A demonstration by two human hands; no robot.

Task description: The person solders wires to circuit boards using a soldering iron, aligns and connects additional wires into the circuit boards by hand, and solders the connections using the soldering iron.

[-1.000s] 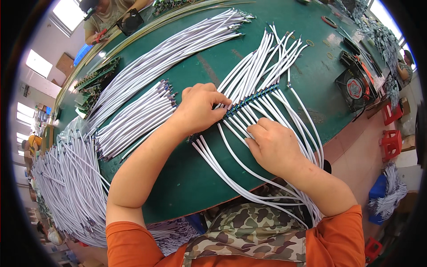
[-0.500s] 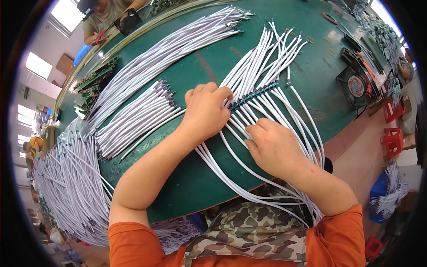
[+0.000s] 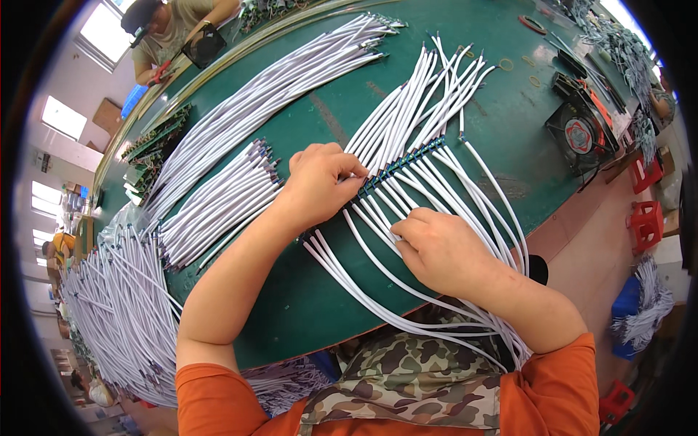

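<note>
A narrow dark green strip [image 3: 407, 161] lies slantwise on the table, with white cables [image 3: 385, 123] running away from its far side. More white cables [image 3: 491, 200] leave its near side and curve toward my lap. My left hand [image 3: 316, 182] is closed at the strip's left end, its thumb and forefinger pinched together there. My right hand [image 3: 447, 251] lies closer to me, fingers curled round a white cable below the strip; the fingertips are partly hidden. Below my left wrist, several loose cables [image 3: 331, 265] end in dark tips on the table.
Left of my hands lie a short bundle of white cables [image 3: 218, 200], a long bundle [image 3: 269, 94] and a large heap [image 3: 120, 305]. Green circuit boards [image 3: 156, 145] sit beyond. A black fan [image 3: 578, 134] stands at the right. Across the green table [image 3: 509, 94], a co-worker [image 3: 171, 36] holds red-handled pliers.
My left hand has shifted slightly left and nearer along the strip's end. The dark tips of the loose cables now show below its wrist. My right hand has moved slightly toward me.
</note>
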